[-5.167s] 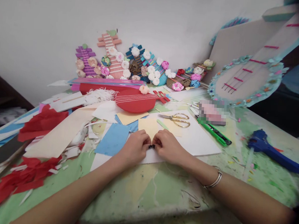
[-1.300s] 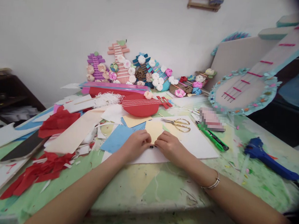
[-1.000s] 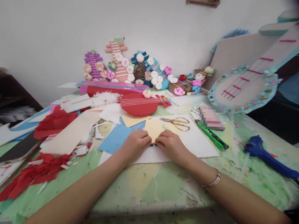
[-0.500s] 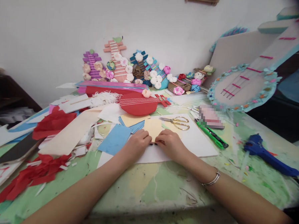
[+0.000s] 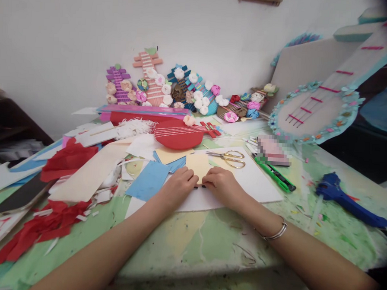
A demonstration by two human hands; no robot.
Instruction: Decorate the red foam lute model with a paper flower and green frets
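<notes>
A pale yellow sheet of paper (image 5: 197, 166) lies over a white board (image 5: 256, 183), its near edge between my two hands. My left hand (image 5: 182, 183) pinches that edge from the left, fingers curled. From the right, my right hand (image 5: 222, 183) pinches the same edge, its fingertips close to the left ones. Gold-handled scissors (image 5: 233, 158) rest on the board just beyond my right hand. Blue paper squares (image 5: 148, 180) lie beside my left hand.
Behind stands a red paper lute (image 5: 179, 134), with several flowered instruments along the wall. A green utility knife (image 5: 276, 175) and a blue glue gun (image 5: 349, 201) lie at right. Red paper scraps (image 5: 43, 228) cover the left, near a dark slab (image 5: 20, 196).
My right hand has shifted very slightly to the right, widening the small gap between the hands. The yellow paper stays in both hands' pinch.
</notes>
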